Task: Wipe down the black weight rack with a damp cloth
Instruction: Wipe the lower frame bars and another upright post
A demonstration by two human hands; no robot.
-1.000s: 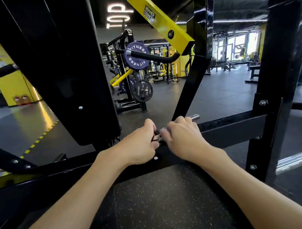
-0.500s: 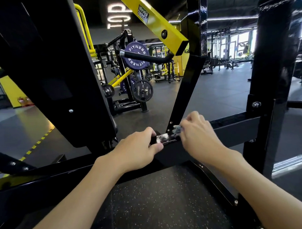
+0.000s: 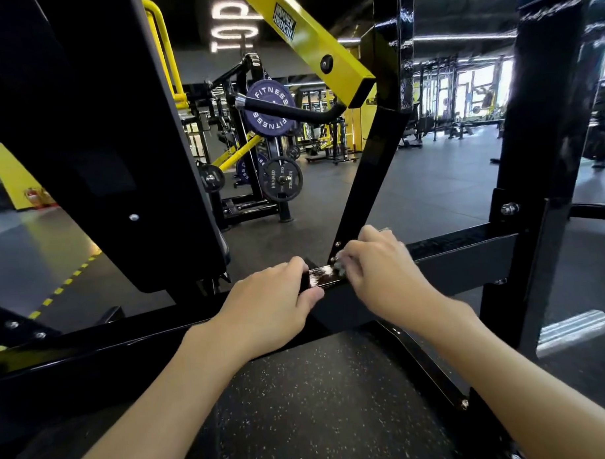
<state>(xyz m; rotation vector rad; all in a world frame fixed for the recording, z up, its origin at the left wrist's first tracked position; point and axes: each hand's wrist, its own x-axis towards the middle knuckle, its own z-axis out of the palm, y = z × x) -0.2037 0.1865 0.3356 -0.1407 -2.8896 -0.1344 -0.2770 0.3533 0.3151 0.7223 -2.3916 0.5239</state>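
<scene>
The black weight rack (image 3: 466, 258) crosses the view as a horizontal steel beam, with a slanted black strut (image 3: 368, 179) bolted onto it. My left hand (image 3: 269, 306) grips the beam, fingers over its top and thumb on the near face. Just right of it, my right hand (image 3: 381, 271) pinches a small pale cloth (image 3: 340, 265) against the foot of the strut; most of the cloth is hidden under the fingers. A wet, glossy patch (image 3: 325, 276) shines on the beam between the two hands.
A black upright post (image 3: 544, 118) stands at the right, and a big black padded panel (image 3: 95, 133) at the left. A yellow lever arm (image 3: 315, 50) hangs overhead. Plate-loaded machines (image 3: 274, 154) stand behind. Speckled rubber floor (image 3: 317, 400) lies below my arms.
My right hand has slid right along the beam to the strut's foot with the cloth, leaving a wet patch. My left hand stays gripping the beam.
</scene>
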